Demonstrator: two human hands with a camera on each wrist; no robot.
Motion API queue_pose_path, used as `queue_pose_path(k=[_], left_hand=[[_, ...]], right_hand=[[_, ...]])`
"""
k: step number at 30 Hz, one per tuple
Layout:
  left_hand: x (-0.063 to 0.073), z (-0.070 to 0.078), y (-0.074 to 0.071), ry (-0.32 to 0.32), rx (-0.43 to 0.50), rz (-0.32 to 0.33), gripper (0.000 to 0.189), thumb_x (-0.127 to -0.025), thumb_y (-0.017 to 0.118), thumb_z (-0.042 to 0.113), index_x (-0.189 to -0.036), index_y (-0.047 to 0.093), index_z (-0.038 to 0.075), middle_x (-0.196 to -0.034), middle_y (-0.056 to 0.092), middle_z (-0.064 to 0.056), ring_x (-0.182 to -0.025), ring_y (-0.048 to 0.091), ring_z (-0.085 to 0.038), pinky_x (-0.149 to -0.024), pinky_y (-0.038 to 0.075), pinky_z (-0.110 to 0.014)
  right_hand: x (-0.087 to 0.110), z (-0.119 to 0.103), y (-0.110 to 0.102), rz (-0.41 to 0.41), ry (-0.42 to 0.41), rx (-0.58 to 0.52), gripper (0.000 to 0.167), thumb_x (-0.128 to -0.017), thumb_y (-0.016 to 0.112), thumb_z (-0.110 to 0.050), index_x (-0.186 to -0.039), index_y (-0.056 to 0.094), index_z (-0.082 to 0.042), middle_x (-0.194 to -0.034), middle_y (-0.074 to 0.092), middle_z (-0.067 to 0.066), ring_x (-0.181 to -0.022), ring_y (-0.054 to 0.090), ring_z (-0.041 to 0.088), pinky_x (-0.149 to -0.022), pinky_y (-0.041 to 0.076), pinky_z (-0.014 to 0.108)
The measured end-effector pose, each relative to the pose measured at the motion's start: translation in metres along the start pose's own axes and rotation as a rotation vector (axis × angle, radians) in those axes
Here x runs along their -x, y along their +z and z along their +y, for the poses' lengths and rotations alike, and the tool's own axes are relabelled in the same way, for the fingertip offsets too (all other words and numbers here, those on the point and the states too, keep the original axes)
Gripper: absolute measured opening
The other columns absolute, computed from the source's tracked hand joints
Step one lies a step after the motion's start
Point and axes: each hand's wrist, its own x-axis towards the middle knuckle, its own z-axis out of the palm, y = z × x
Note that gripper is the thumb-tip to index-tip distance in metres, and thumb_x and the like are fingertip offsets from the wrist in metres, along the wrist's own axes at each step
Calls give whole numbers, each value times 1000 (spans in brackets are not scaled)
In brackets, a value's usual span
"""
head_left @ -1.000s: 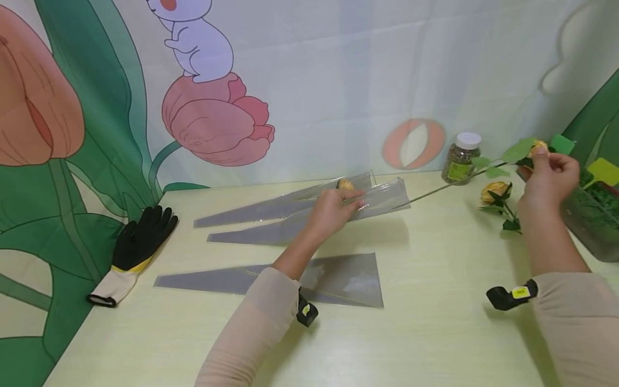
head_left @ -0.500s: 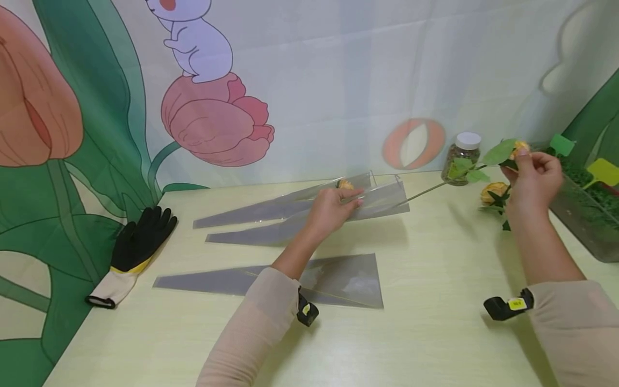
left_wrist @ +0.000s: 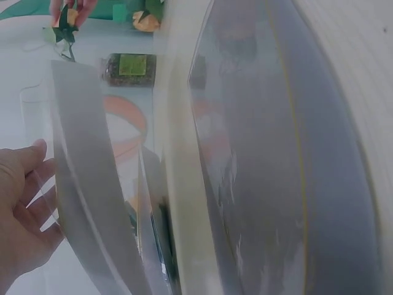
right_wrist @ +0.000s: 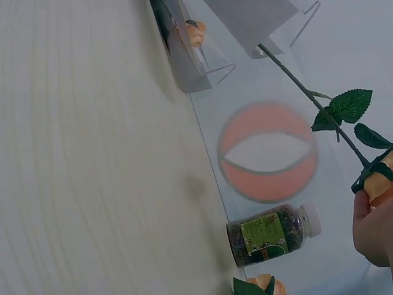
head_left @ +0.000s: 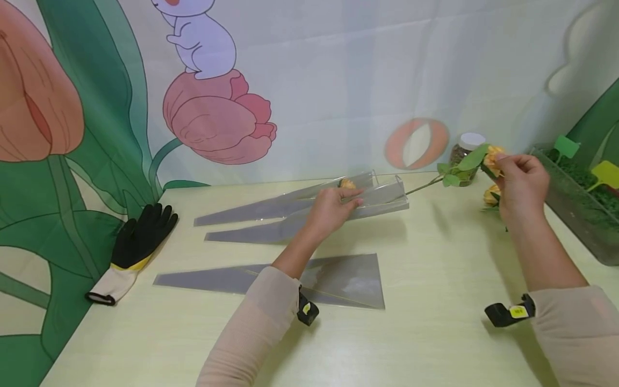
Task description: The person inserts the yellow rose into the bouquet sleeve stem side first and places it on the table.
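My left hand (head_left: 332,212) grips a clear plastic flower sleeve (head_left: 387,198), its wide mouth facing right and raised over the table. In my right hand (head_left: 524,185) a yellow-orange rose (head_left: 492,157) is pinched by its head. The stem (right_wrist: 301,92) points left, its lower end inside the sleeve's mouth; its leaves (head_left: 471,158) remain outside. Behind lies another sleeve (head_left: 261,209) with a rose head (head_left: 347,184) showing in it. A third sleeve (head_left: 355,279) lies flat nearer the front. One more rose (head_left: 491,195) lies on the table, partly hidden by my right hand.
A white-lidded jar (right_wrist: 264,235) stands against the back cloth (head_left: 314,107). At the right edge is a clear planter (head_left: 575,217) of green grass with coloured tags. A black and white work glove (head_left: 145,231) lies at the left.
My right hand has moved left with the rose, and the stem has slid further into the sleeve. The left hand holds the sleeve in nearly the same place.
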Motion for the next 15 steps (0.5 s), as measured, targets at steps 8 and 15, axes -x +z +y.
queue_pose_path(k=[8,15], left_hand=[[1,0,0,-4,0,-4,29,-89,63,23,-117,66,15,-117,62,-9,-34,19,-7,-36,24,-20],[1,2,-3,-22,-9,-11,29,-89,63,24,-117,67,16,-120,60,-8,-35,18,-7,-38,24,-19]], right_hand=[[7,-6,2,-48,51,114,23,-76,76,-10,-77,54,-5,-94,49,3,-75,52,10,-55,42,17],[11,-7,-7,-184,121,202,22,-71,80,-15,-75,60,-7,-95,51,2,-74,54,11,-61,46,18]])
